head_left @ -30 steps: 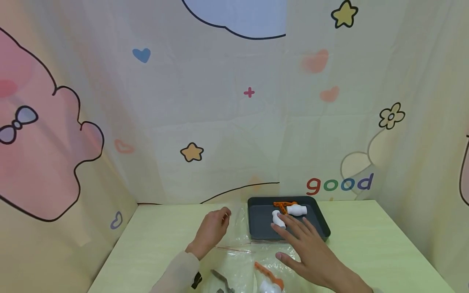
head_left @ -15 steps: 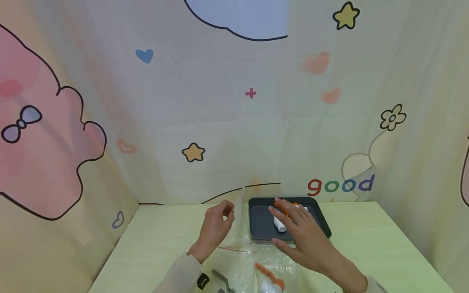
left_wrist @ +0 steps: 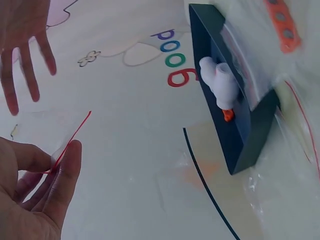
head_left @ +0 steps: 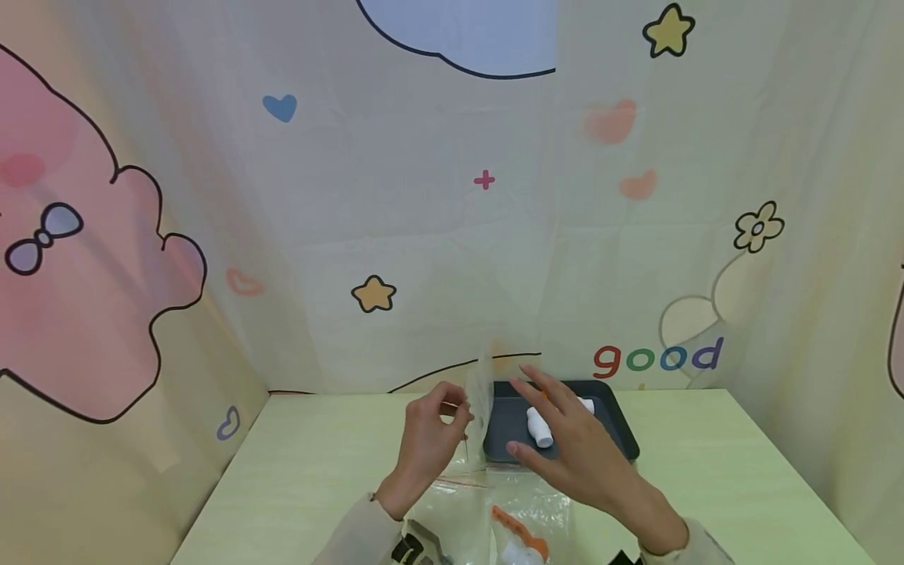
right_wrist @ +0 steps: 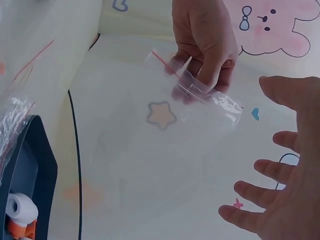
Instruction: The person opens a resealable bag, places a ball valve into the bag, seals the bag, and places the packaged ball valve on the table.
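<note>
With the left hand [head_left: 429,439] only pinching the bag [head_left: 482,400] and the right hand [head_left: 565,443] spread beside it, the thin film could slip free.

Pale green table [head_left: 706,471] set in a corner. Cartoon fabric backdrop [head_left: 424,235] on 3 sides: pink bunny [head_left: 78,314] w/ bow at left, stars, hearts, blue cloud up top, "good" lettering [head_left: 657,357] at right. Soft, even light.

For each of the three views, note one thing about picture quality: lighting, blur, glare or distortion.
Head view: soft, even light, wide-angle bend at the edges. Left wrist view: near left hand slightly soft, dark tray sharper. Right wrist view: clear bag glints faintly; right hand close and soft.
</note>
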`<state>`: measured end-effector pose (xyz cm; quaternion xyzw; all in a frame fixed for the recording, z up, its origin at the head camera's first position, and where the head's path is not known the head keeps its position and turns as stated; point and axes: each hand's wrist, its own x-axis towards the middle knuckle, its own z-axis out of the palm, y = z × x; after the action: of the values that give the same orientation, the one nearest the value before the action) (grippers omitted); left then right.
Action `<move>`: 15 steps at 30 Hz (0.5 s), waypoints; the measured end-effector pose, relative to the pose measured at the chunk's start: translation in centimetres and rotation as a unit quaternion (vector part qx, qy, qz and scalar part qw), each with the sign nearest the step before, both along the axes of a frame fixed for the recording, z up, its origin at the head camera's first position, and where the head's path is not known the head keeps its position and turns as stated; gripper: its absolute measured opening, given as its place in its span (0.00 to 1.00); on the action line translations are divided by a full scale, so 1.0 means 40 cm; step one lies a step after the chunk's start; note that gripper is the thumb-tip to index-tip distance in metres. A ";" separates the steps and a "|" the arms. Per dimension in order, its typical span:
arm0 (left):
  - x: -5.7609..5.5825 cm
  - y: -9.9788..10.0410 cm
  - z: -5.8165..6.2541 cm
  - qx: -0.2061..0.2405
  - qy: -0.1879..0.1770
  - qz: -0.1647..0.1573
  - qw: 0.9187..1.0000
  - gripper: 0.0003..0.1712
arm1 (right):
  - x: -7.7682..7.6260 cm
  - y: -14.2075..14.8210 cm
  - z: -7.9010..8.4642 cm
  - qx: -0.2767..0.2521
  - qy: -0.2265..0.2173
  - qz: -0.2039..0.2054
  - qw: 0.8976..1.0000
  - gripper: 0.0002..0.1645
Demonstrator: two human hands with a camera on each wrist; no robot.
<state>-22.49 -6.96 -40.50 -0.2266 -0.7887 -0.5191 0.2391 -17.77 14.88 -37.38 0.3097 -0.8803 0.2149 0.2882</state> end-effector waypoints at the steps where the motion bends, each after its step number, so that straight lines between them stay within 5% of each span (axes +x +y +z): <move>1: 0.003 0.005 0.003 0.006 -0.002 -0.004 1.000 0.05 | -0.001 -0.003 0.001 -0.005 -0.001 0.002 1.000 0.48; 15: 0.026 0.059 0.015 0.039 -0.012 -0.030 0.999 0.04 | -0.014 -0.013 -0.017 -0.036 -0.025 0.015 0.999 0.53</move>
<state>-21.45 -4.59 -39.90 -0.2348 -0.7634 -0.5591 0.2226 -18.33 14.36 -38.04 0.3065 -0.8741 0.2585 0.2743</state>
